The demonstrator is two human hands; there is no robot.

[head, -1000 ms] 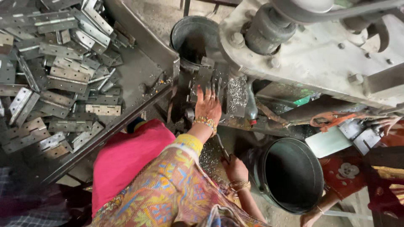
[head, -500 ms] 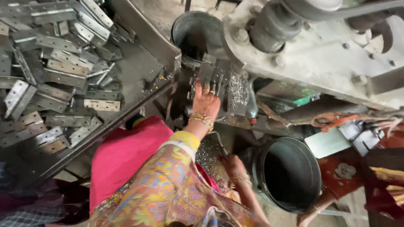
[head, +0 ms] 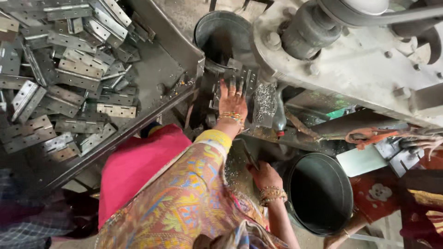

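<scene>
My left hand (head: 232,99) lies at the mouth of a grey press machine (head: 350,69), fingers spread over a perforated metal hinge plate (head: 240,76) that it holds against the die. A yellow patterned sleeve and bangles cover that arm. My right hand (head: 265,175), lower and nearer my body, is closed around a dark lever handle (head: 249,156) that slants up toward the machine. Metal shavings (head: 264,103) lie beside the left hand.
A sloping metal tray (head: 152,69) at the left holds a heap of several grey hinge plates (head: 69,78). One dark bucket (head: 221,32) stands behind the press, another (head: 320,193) at lower right. Another person's hand (head: 424,144) reaches in at the right edge.
My left hand has slid the hinge plate farther up into the press mouth. My right hand has shifted slightly upward on the lever.
</scene>
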